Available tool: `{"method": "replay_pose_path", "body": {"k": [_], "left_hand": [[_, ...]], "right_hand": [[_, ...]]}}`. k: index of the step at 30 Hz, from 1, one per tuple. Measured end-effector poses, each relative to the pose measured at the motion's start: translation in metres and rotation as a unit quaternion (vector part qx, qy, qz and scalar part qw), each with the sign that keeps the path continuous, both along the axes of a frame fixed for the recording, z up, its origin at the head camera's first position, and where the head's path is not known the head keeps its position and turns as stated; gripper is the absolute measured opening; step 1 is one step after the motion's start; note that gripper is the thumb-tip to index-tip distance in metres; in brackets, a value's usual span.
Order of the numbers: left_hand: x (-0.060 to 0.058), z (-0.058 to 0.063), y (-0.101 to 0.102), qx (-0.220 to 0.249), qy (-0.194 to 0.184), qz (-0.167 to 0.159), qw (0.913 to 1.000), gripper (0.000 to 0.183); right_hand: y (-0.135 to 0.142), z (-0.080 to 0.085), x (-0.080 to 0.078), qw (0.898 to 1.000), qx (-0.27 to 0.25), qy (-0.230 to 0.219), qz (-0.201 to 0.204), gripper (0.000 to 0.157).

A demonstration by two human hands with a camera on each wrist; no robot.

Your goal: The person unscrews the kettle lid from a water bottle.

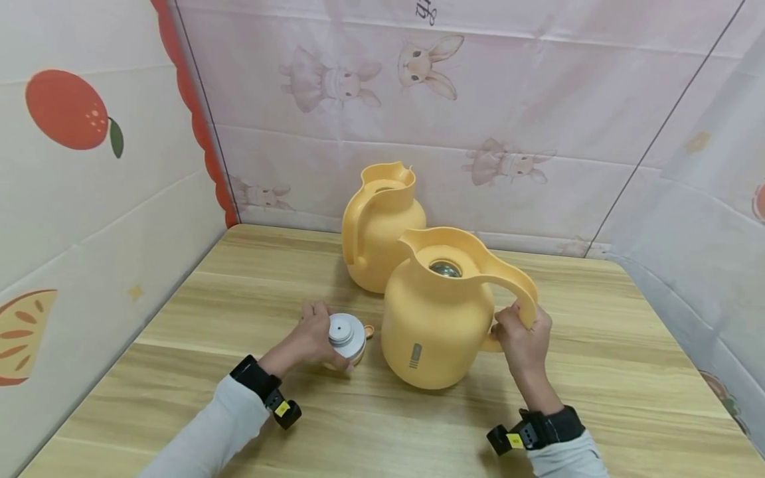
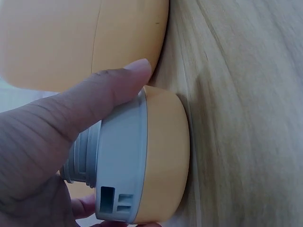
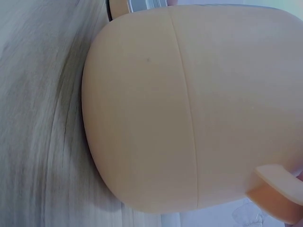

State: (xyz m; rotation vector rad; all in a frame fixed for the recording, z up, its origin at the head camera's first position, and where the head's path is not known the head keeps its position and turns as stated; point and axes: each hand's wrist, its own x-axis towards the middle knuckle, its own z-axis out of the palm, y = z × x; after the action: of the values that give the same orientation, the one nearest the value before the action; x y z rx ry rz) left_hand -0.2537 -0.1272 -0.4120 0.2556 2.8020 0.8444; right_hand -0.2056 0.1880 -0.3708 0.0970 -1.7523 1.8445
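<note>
My right hand [image 1: 528, 342] grips the handle [image 1: 518, 284] of a yellow vacuum jug [image 1: 439, 325], which stands upright on the table with its silvery mouth uncovered. To the left of that jug, my left hand [image 1: 309, 337] holds a grey-and-yellow jug lid [image 1: 345, 332] between thumb and fingers. The lid rests upside down on the wood, its yellow top [image 2: 165, 156] down and its grey threaded part up. In the right wrist view the jug's body [image 3: 142, 109] fills most of the picture, and most of the right hand is out of sight.
A second yellow jug [image 1: 388, 229] stands close behind the first, near the back wall. Printed cloth [image 1: 335, 40] covers the walls around the wooden table [image 1: 370, 431]. A small orange tab [image 1: 369, 330] shows beside the lid.
</note>
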Motion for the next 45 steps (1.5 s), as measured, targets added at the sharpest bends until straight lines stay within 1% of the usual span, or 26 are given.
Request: {"method": "replay_pose_path", "body": {"k": [3,7,11,18,23,28,34,45], "left_hand": [[0.000,0.000,-0.001,-0.004,-0.002,-0.001,1.0000,0.094],[0.001,-0.001,-0.002,-0.009,0.004,0.002,1.0000,0.094],[0.002,0.000,-0.002,-0.009,0.010,0.006,0.9999,0.093],[0.001,0.002,0.000,-0.008,-0.003,0.007,0.9999,0.091],[0.000,0.003,0.004,-0.009,-0.006,0.007,0.9999,0.091],[-0.001,0.004,0.010,-0.013,-0.011,0.010,0.9998,0.094],[-0.003,0.002,0.016,-0.010,-0.016,0.015,0.9997,0.095],[-0.009,-0.003,0.026,-0.005,0.007,-0.005,1.0000,0.093]], "right_hand": [[-0.001,0.000,-0.001,1.000,-0.005,0.007,0.008,0.022],[-0.002,0.000,-0.001,1.000,-0.008,0.011,0.010,0.023],[-0.003,0.000,-0.002,1.000,-0.001,0.008,-0.003,0.022],[-0.002,-0.001,-0.004,0.999,0.024,0.011,-0.031,0.022],[-0.001,-0.002,-0.004,0.998,0.026,0.012,-0.048,0.022],[-0.001,-0.001,-0.004,0.998,0.027,0.019,-0.053,0.023],[0.000,-0.003,-0.005,0.998,0.031,0.033,-0.051,0.023],[0.002,-0.004,-0.007,0.996,0.040,0.029,-0.075,0.018]]}}
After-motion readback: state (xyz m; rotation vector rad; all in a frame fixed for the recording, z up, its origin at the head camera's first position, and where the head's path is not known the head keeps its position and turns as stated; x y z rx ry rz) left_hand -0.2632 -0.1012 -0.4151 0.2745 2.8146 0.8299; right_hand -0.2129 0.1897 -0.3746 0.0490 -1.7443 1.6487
